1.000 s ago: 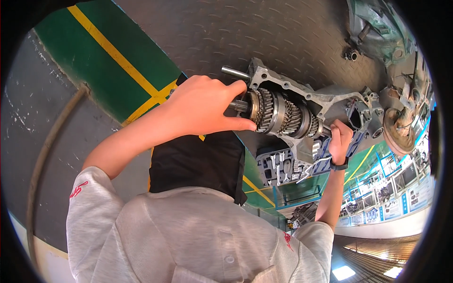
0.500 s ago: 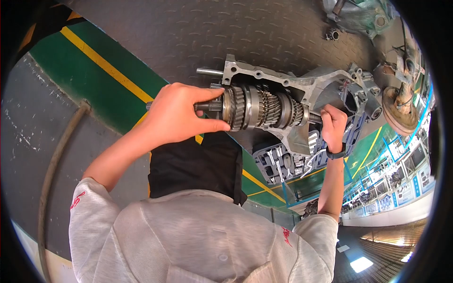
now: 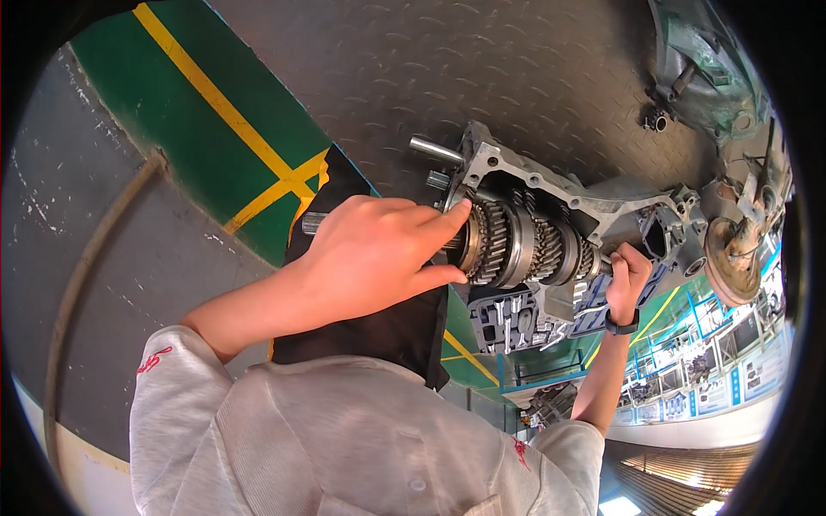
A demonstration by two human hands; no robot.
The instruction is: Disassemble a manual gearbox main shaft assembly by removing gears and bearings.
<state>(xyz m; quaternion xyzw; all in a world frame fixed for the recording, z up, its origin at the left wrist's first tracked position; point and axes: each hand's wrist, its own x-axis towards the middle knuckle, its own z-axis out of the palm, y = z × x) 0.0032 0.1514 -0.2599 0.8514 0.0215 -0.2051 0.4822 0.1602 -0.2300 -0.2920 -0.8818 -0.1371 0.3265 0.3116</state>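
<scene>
A steel gear shaft (image 3: 519, 247) with several helical gears and rings lies across the open side of a grey metal gearbox housing (image 3: 551, 182). At its left end my left hand (image 3: 379, 249) is closed round the shaft, thumb and forefinger against the edge of the first gear. The shaft's splined tip (image 3: 313, 224) sticks out beyond that hand. My right hand (image 3: 628, 273) grips the thin right end in a fist, near the bell-shaped end of the housing. A plain metal rod (image 3: 436, 150) projects from the housing's left side. Part of the housing's inside is hidden behind the gears.
The housing rests on a dark tread-plate bench top (image 3: 482, 69). Just below it lies an open tool case (image 3: 508, 322) with sockets and wrenches. A greenish casting (image 3: 714, 86), a small ring-shaped part (image 3: 657, 121) and a rusty round part (image 3: 731, 258) stand to the right.
The gear shaft has come closer into the housing, both hands still holding it. My view has shifted, so the housing appears lower and further right.
</scene>
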